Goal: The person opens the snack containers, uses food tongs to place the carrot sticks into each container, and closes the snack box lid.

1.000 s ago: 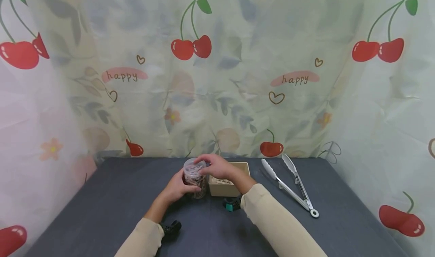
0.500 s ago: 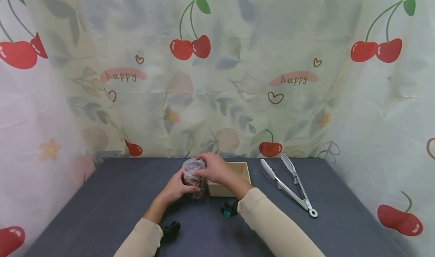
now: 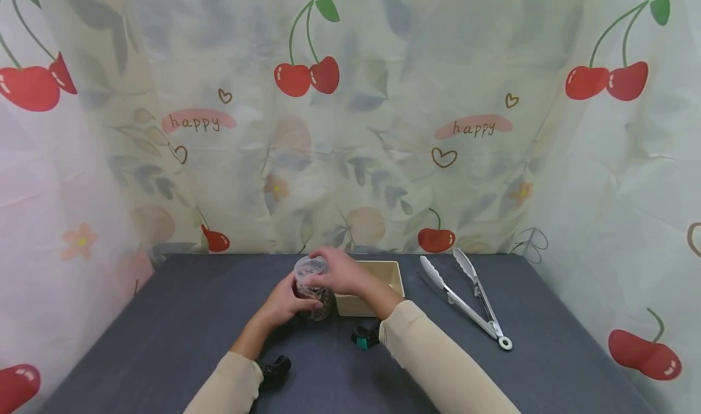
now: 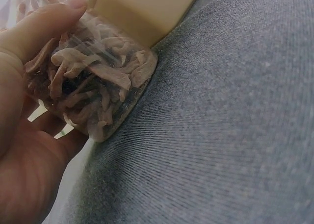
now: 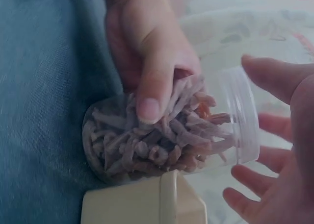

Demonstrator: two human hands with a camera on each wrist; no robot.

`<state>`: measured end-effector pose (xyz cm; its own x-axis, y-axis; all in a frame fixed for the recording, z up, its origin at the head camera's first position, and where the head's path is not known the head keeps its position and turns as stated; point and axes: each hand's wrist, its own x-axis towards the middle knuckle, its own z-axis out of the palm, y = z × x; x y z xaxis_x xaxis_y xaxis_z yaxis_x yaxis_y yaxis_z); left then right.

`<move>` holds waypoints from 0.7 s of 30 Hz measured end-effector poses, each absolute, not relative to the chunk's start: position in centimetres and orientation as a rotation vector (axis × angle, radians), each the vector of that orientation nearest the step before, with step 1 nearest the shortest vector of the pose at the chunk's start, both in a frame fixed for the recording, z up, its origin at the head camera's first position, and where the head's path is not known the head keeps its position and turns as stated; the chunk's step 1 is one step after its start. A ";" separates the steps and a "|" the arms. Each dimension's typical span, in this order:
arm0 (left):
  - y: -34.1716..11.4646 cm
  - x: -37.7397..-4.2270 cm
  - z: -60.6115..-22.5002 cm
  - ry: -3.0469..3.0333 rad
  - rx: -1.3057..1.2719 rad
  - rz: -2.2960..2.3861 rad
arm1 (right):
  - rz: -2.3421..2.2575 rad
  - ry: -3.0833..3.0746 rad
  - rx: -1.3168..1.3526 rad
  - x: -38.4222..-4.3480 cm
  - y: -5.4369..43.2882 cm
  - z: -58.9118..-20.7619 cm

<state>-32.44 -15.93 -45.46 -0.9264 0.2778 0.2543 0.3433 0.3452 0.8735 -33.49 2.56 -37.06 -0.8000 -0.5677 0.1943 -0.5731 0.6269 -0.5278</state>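
A clear plastic jar (image 3: 320, 310) of pale brownish strips stands upright on the dark cloth, with a translucent lid (image 5: 248, 118) at its top. My left hand (image 3: 282, 304) grips the jar's side from the left; in the left wrist view its thumb (image 4: 76, 3) lies across the clear wall. My right hand (image 3: 342, 271) reaches over from the right, thumb at the lid's near rim and fingers round its far rim. The right wrist view shows its curved fingers (image 5: 245, 182) spread about the lid's edge.
A beige rectangular box (image 3: 361, 307) stands just right of the jar, partly behind the right wrist. Metal tongs (image 3: 473, 313) lie spread farther right on the cloth-covered table (image 3: 208, 316). A cherry-print curtain (image 3: 372, 182) hangs behind and at both sides.
My right hand has shifted and turned slightly over the lid, its wrist and forearm moving a little left. The left hand and jar stay in place.
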 end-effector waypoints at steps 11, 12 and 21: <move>-16.1 -33.2 -46.4 -2.515 -0.563 -1.703 | 1.083 -2.866 1.122 -33.8 3.3 -36.7; -16.1 -33.4 -46.6 -2.519 -0.560 -1.706 | 1.085 -2.867 1.111 -33.8 3.3 -36.7; -16.3 -33.4 -46.6 -2.526 -0.567 -1.715 | 0.935 -2.846 0.960 -33.6 2.5 -36.8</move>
